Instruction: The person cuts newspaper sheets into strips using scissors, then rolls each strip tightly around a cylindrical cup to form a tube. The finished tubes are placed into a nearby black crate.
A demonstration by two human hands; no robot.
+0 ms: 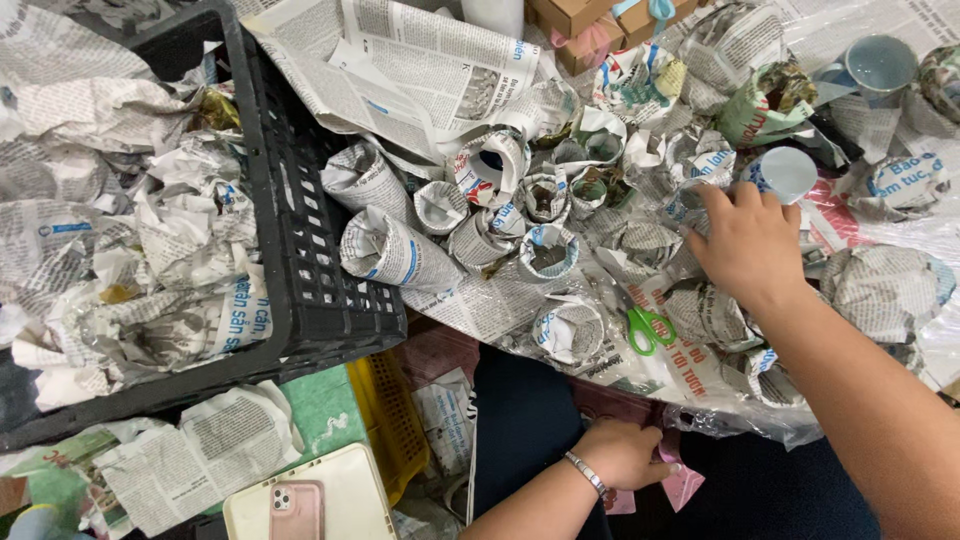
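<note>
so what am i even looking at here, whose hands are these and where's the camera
The one picture comes from a camera worn on a person's head, looking down at their own two bare hands; there is no machine. The right hand reaches out and rests on newspaper-wrapped cups crowding a table covered in newspaper. The left hand, with a bracelet on its wrist, is low near the lap, touching a pink paper piece. Green-handled scissors lie on the table. At left, a black plastic crate holds crumpled newspaper. A phone lies below it.
</note>
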